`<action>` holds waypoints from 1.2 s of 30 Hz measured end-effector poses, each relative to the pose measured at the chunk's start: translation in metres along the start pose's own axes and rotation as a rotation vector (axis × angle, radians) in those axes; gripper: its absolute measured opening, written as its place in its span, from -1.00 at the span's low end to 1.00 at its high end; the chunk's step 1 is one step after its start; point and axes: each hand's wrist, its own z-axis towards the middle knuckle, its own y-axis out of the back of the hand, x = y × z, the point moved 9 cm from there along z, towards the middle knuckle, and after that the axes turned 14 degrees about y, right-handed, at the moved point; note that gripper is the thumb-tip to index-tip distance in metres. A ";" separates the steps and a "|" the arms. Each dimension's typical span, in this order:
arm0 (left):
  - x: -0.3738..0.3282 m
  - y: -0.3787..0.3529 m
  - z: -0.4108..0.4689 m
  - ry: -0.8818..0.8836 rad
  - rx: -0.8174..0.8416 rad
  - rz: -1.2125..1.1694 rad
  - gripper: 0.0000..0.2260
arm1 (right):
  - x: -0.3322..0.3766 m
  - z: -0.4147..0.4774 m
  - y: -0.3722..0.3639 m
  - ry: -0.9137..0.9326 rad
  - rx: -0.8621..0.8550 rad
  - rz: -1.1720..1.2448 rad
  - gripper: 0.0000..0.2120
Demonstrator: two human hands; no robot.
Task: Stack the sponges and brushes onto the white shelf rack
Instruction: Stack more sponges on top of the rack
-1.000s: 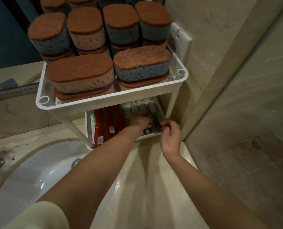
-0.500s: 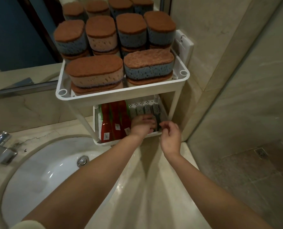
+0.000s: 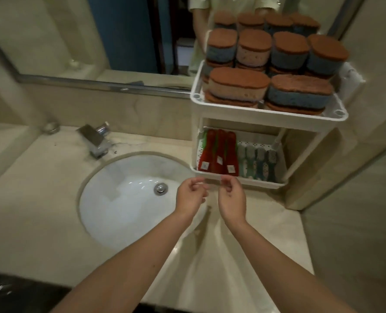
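Observation:
A white two-tier shelf rack [image 3: 266, 114] stands on the counter's right end, against the mirror. Its top tier holds several brown-topped sponges [image 3: 239, 86], some blue-sided, some pink-sided, in stacks. On the lower tier lie three red brushes [image 3: 219, 154] at the left and several green and blue brushes [image 3: 258, 162] at the right. My left hand [image 3: 190, 196] and my right hand [image 3: 231, 195] hover side by side just in front of the lower tier, fingers loosely curled, holding nothing.
A white oval sink [image 3: 128, 199] with a metal drain [image 3: 160, 188] lies left of my hands. A chrome faucet [image 3: 95, 141] stands behind it. A mirror [image 3: 97, 37] runs along the back wall. A beige wall corner [image 3: 322, 172] closes off the right.
Both hands have drawn back out of the lower tier toward me and hold nothing. The view has pulled back and turned left, so the sink and faucet show.

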 end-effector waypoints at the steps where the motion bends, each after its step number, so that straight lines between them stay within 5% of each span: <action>1: 0.003 0.017 -0.003 0.004 -0.033 -0.023 -0.76 | 0.005 -0.005 -0.013 0.010 0.038 0.009 -0.74; 19: 0.122 0.310 -0.128 0.063 -0.624 -0.423 -0.77 | 0.107 -0.197 -0.251 0.228 0.836 0.076 -0.74; 36: 0.357 0.437 -0.337 0.292 -1.014 -0.614 -0.84 | 0.118 -0.485 -0.322 0.376 1.452 -0.060 -0.71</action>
